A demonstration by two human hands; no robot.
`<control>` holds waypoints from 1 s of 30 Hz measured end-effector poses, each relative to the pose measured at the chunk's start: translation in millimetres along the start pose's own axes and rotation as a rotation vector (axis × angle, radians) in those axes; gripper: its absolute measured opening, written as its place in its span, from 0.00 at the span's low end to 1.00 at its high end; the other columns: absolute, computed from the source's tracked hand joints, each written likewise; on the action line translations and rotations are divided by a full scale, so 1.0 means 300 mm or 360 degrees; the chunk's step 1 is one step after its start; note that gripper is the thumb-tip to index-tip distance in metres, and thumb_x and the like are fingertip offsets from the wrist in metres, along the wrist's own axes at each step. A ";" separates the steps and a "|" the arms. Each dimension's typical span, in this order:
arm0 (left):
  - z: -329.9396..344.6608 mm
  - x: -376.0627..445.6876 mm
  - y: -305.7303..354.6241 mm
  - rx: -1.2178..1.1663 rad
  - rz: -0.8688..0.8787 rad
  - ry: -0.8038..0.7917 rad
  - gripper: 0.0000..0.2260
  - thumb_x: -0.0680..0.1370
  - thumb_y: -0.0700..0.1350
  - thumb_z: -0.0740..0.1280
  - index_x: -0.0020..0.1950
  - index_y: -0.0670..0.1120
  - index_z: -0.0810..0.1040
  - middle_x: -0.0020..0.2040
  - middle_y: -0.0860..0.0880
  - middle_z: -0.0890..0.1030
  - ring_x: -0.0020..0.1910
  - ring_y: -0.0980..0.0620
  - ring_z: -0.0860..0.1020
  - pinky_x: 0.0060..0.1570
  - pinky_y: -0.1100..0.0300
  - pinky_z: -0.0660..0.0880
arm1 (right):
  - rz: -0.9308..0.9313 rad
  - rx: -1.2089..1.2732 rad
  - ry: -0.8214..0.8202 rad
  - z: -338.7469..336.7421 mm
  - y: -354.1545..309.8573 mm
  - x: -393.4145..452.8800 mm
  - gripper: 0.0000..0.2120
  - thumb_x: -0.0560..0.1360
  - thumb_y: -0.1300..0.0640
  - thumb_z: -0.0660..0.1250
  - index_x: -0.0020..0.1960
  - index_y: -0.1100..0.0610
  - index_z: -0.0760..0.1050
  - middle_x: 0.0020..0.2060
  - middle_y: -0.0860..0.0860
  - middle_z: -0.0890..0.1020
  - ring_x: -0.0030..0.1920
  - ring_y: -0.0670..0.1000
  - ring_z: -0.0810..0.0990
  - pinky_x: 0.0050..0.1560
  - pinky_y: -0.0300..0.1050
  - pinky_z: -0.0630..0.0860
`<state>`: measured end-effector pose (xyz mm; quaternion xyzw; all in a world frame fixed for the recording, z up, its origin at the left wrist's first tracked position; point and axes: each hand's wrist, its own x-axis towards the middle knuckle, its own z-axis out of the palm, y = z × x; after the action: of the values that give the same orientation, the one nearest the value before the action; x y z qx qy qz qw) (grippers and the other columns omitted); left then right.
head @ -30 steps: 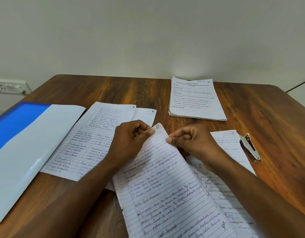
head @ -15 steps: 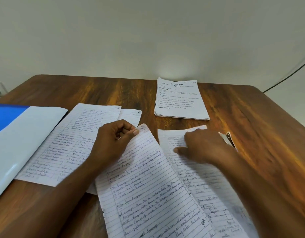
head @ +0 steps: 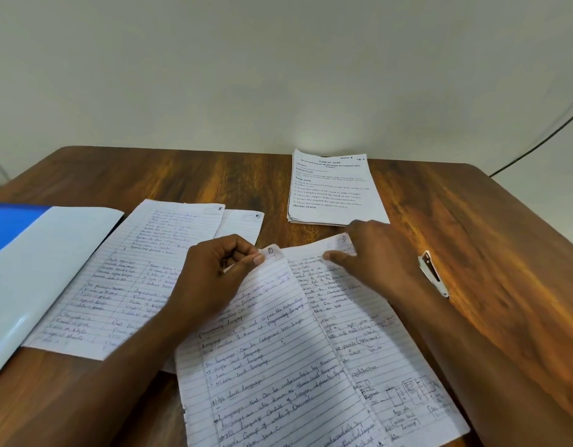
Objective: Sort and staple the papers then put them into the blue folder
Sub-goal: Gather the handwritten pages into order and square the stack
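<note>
The left hand (head: 214, 279) was curled, pinching the top corner of a lined, handwritten sheet (head: 269, 359) that ran down toward the bottom centre of the frame. Just to its right, the right hand (head: 380, 256) lay on a second handwritten sheet (head: 385, 356), its thumb at that sheet's top edge; whether the fingers gripped the paper or only pressed on it could not be told. The two sheets overlapped along their long sides. At centre left lay two more handwritten pages (head: 143, 275), one on top of the other, partly under the left forearm. The blue folder (head: 30, 262) lay open at the left edge of the frame, its pale inside face up. A stapler (head: 433, 274) rested on the wooden table (head: 504, 253) right of the right hand. A printed stack (head: 335, 188) sat at upper centre, near the wall.
</note>
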<state>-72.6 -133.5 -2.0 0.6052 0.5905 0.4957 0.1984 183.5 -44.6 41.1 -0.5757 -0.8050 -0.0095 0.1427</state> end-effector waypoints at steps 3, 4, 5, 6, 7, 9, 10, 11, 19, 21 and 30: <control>0.000 0.002 0.001 -0.0007 0.0002 -0.0004 0.04 0.78 0.47 0.76 0.43 0.54 0.84 0.35 0.58 0.83 0.34 0.60 0.79 0.38 0.69 0.74 | 0.0212 0.0180 -0.0110 0.005 0.054 0.021 0.23 0.68 0.33 0.78 0.50 0.49 0.77 0.45 0.45 0.83 0.45 0.49 0.81 0.39 0.46 0.76; 0.000 0.003 0.002 -0.0012 -0.0002 -0.0005 0.04 0.78 0.47 0.76 0.43 0.54 0.85 0.35 0.58 0.83 0.34 0.60 0.79 0.38 0.69 0.74 | 0.0272 0.0370 -0.0169 0.008 0.060 0.024 0.20 0.68 0.38 0.80 0.48 0.48 0.77 0.44 0.44 0.84 0.44 0.48 0.82 0.42 0.49 0.80; 0.000 0.003 0.003 -0.0019 -0.0004 -0.0006 0.04 0.78 0.47 0.76 0.44 0.54 0.85 0.35 0.58 0.83 0.34 0.60 0.79 0.37 0.69 0.74 | 0.0329 0.0577 -0.0206 0.011 0.060 0.025 0.17 0.68 0.43 0.82 0.46 0.49 0.79 0.43 0.43 0.85 0.44 0.47 0.83 0.45 0.51 0.82; -0.001 0.004 0.003 -0.0027 -0.0003 -0.0006 0.04 0.78 0.47 0.75 0.44 0.54 0.85 0.35 0.58 0.83 0.34 0.60 0.79 0.37 0.69 0.74 | 0.0383 0.0753 -0.0218 0.014 0.058 0.027 0.14 0.68 0.48 0.83 0.45 0.50 0.81 0.41 0.44 0.85 0.43 0.48 0.84 0.47 0.52 0.83; -0.002 0.004 0.004 -0.0037 -0.0005 -0.0006 0.04 0.78 0.47 0.75 0.44 0.54 0.85 0.35 0.57 0.83 0.34 0.60 0.79 0.37 0.68 0.74 | 0.0424 0.0879 -0.0213 0.019 0.055 0.030 0.11 0.69 0.51 0.83 0.44 0.52 0.82 0.40 0.46 0.86 0.43 0.49 0.84 0.47 0.53 0.83; -0.004 0.003 0.003 -0.0056 -0.0020 -0.0005 0.04 0.78 0.47 0.75 0.44 0.53 0.85 0.34 0.57 0.83 0.32 0.60 0.78 0.35 0.67 0.74 | 0.0463 0.1033 -0.0191 0.028 0.047 0.033 0.07 0.71 0.55 0.82 0.42 0.54 0.85 0.38 0.49 0.86 0.41 0.49 0.85 0.41 0.48 0.81; -0.005 0.001 0.001 -0.0066 -0.0026 0.0000 0.03 0.78 0.47 0.75 0.44 0.53 0.85 0.33 0.56 0.82 0.30 0.60 0.77 0.34 0.67 0.73 | 0.0462 0.1102 -0.0184 0.030 0.041 0.033 0.05 0.72 0.56 0.81 0.42 0.54 0.85 0.37 0.49 0.86 0.38 0.45 0.84 0.36 0.43 0.79; -0.006 0.000 0.001 -0.0071 -0.0027 0.0011 0.03 0.78 0.47 0.76 0.44 0.52 0.85 0.33 0.56 0.82 0.30 0.60 0.77 0.34 0.67 0.73 | 0.0452 0.1168 -0.0176 0.028 0.032 0.030 0.04 0.73 0.56 0.80 0.42 0.54 0.86 0.36 0.48 0.87 0.35 0.41 0.82 0.34 0.38 0.75; -0.008 -0.006 0.020 -0.0057 0.0069 0.0149 0.02 0.78 0.47 0.75 0.46 0.51 0.86 0.39 0.59 0.85 0.40 0.58 0.82 0.40 0.70 0.75 | 0.0380 0.1714 -0.0311 -0.024 -0.087 -0.022 0.04 0.76 0.59 0.76 0.48 0.60 0.86 0.38 0.51 0.88 0.29 0.37 0.80 0.26 0.28 0.70; -0.006 -0.008 0.022 -0.0034 0.0107 0.0172 0.01 0.78 0.48 0.75 0.47 0.51 0.86 0.41 0.60 0.85 0.43 0.58 0.83 0.43 0.70 0.75 | 0.0313 0.1754 -0.0362 -0.035 -0.114 -0.036 0.03 0.76 0.61 0.76 0.50 0.59 0.86 0.39 0.51 0.88 0.32 0.38 0.82 0.28 0.28 0.71; 0.022 -0.011 0.025 0.0000 0.0186 0.0238 0.02 0.77 0.48 0.76 0.49 0.52 0.85 0.51 0.60 0.85 0.55 0.57 0.83 0.50 0.60 0.79 | 0.0075 0.1759 -0.0326 -0.011 -0.174 -0.072 0.03 0.77 0.60 0.75 0.49 0.56 0.87 0.38 0.48 0.88 0.35 0.40 0.84 0.33 0.30 0.74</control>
<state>-62.7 -136.0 0.1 0.5998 0.5674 0.5503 0.1246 142.0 -82.7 47.1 -0.4312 -0.6870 0.4728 0.3443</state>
